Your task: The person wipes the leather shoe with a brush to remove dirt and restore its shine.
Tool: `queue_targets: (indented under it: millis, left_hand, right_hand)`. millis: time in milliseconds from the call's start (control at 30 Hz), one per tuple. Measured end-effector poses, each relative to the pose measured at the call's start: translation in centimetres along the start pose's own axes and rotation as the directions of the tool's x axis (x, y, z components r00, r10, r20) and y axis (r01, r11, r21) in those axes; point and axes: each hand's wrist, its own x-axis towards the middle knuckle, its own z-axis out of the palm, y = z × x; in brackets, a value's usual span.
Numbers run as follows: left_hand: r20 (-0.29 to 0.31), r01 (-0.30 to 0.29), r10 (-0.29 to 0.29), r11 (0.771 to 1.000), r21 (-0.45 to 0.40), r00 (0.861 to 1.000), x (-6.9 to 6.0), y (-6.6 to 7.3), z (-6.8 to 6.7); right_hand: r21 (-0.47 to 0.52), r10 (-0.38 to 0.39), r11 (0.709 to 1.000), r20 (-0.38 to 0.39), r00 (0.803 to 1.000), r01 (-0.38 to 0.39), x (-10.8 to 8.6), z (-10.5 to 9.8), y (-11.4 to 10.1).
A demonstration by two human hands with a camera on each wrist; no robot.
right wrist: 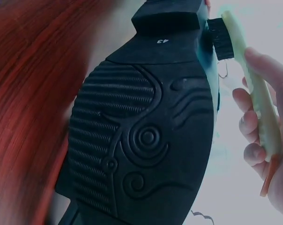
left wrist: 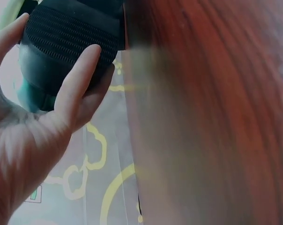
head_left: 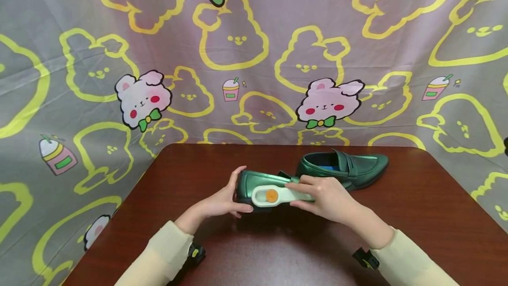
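Observation:
A glossy green loafer is held on its side above the table, its sole facing me. My left hand grips it round the heel; the left wrist view shows fingers against the black ribbed heel. With my right hand I hold a pale green brush with an orange button. In the right wrist view its dark bristles touch the shoe's side near the heel, beside the patterned black sole. The shoe's toe is hidden behind my right hand in the head view.
A matching green loafer stands upright behind my right hand, toe to the right. The dark brown wooden table ends at the back against a cartoon-printed cloth.

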Motion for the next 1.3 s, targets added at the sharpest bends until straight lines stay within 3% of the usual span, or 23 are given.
queue_targets:
  millis: [167, 267, 433, 600, 800, 900, 1133, 1300]
  left_hand:
    - [-0.079, 0.011, -0.009, 1.000, 0.024, 0.997, 0.4, -0.1, 0.8]
    - [-0.108, 0.012, -0.010, 1.000, 0.022, 0.994, 0.4, -0.2, 0.9]
    - [-0.120, 0.017, -0.014, 1.000, 0.018, 0.993, 0.2, -0.2, 1.0]
    - [-0.124, -0.008, 0.018, 0.997, 0.078, 0.992, 0.1, -0.2, 1.0]
    - [-0.118, -0.048, 0.065, 0.989, 0.139, 0.991, 0.3, -0.1, 0.9]
    - [-0.094, -0.065, 0.080, 0.987, 0.146, 0.992, 0.4, -0.3, 0.8]
    - [-0.061, -0.026, 0.031, 0.997, 0.076, 0.998, 0.5, -0.5, 0.5]
    - [-0.047, -0.016, 0.020, 0.996, 0.084, 0.999, 0.4, -0.3, 0.3]
  right_hand:
    - [0.002, 0.008, 1.000, 0.008, 1.000, -0.008, -0.1, 0.0, 0.3]
    - [-0.024, 0.058, 0.998, 0.007, 0.998, -0.058, -0.2, -0.4, 0.7]
    - [-0.114, 0.149, 0.981, -0.067, 0.987, -0.156, -0.3, -1.5, 2.0]
    - [-0.097, 0.159, 0.981, -0.100, 0.982, -0.168, -0.3, -1.8, 2.0]
    - [0.016, 0.043, 0.999, -0.015, 0.999, -0.043, 0.0, -0.8, 0.3]
    - [0.025, -0.003, 1.000, 0.020, 1.000, 0.002, 0.1, -0.3, -0.1]
    - [-0.043, 0.117, 0.992, -0.009, 0.993, -0.117, -0.3, -0.7, 1.5]
    - [-0.098, 0.176, 0.979, -0.054, 0.983, -0.181, -0.5, -1.5, 2.2]
